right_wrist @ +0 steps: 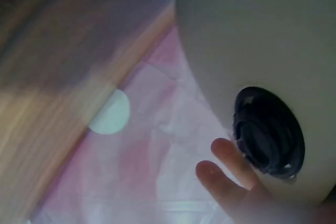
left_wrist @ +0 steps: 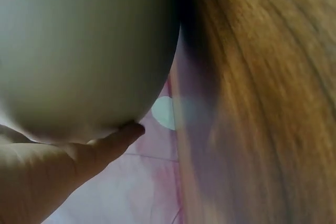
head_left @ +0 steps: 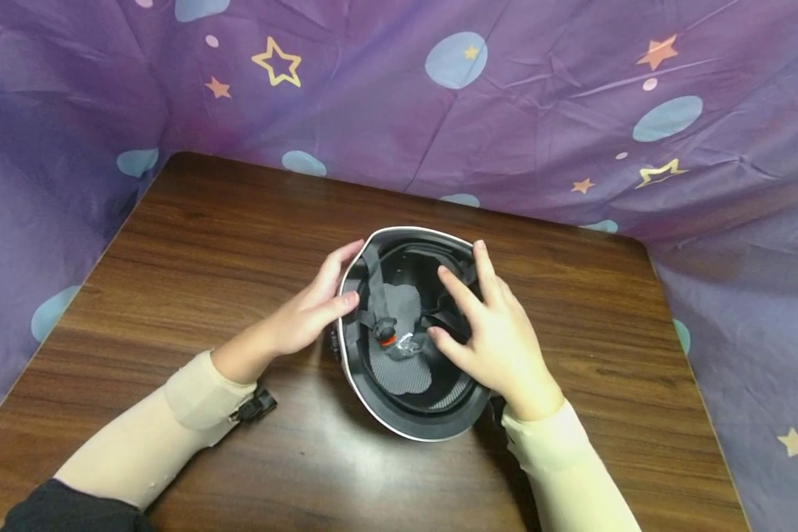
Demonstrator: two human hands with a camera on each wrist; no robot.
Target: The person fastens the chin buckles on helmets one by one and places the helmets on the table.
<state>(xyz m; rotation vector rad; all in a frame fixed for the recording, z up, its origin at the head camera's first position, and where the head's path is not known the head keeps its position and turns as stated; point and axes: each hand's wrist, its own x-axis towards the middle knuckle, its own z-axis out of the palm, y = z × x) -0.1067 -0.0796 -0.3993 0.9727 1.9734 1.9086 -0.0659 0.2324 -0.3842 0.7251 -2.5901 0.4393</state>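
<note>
A helmet point(head_left: 399, 377) lies with its hollow side up on the wooden table. Its shell point(left_wrist: 89, 51) is pale outside, and the inside is black with a grey mesh pad point(head_left: 402, 373). Dark straps and a buckle with an orange-red part point(head_left: 389, 340) lie within. My left hand point(head_left: 312, 310) grips the left rim, thumb over the edge and fingers outside. Over the right rim my right hand point(head_left: 502, 332) is spread, with thumb and index finger above the hollow. In the right wrist view, two fingertips show outside the shell by a round black fitting point(right_wrist: 269, 132).
The brown wooden table point(head_left: 206, 244) extends around the helmet on all sides. A purple cloth point(head_left: 372, 96) with stars and pale spots hangs behind the table and at both sides. A small black device point(head_left: 256, 406) is fixed at the left wrist.
</note>
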